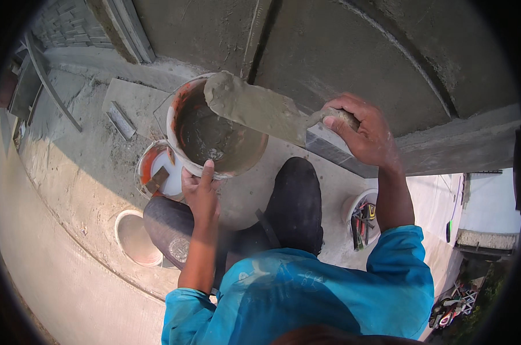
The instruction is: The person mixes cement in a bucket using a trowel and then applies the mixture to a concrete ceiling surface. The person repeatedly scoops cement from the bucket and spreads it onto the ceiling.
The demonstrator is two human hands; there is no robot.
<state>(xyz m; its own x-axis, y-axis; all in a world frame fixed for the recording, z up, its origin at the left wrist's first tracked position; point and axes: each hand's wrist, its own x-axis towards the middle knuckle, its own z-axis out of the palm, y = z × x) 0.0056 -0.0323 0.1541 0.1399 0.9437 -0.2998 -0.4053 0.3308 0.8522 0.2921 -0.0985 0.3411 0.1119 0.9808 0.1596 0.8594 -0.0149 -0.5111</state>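
My right hand is closed round the handle of a trowel, level with the bucket's far side. A thick layer of wet grey mortar covers its long blade, which reaches left over the bucket's opening. My left hand grips the near rim of that bucket, thumb over the edge and fingers outside. Orange shows on the bucket's inner wall, and wet mortar lies inside. The bucket leans toward me, its wire handle hanging at the left.
Left of my knee stand a small bucket with whitish liquid and a brown block, and a pale bucket. A tool bucket is at right. A grey plastered wall rises ahead. A metal channel piece lies on a board.
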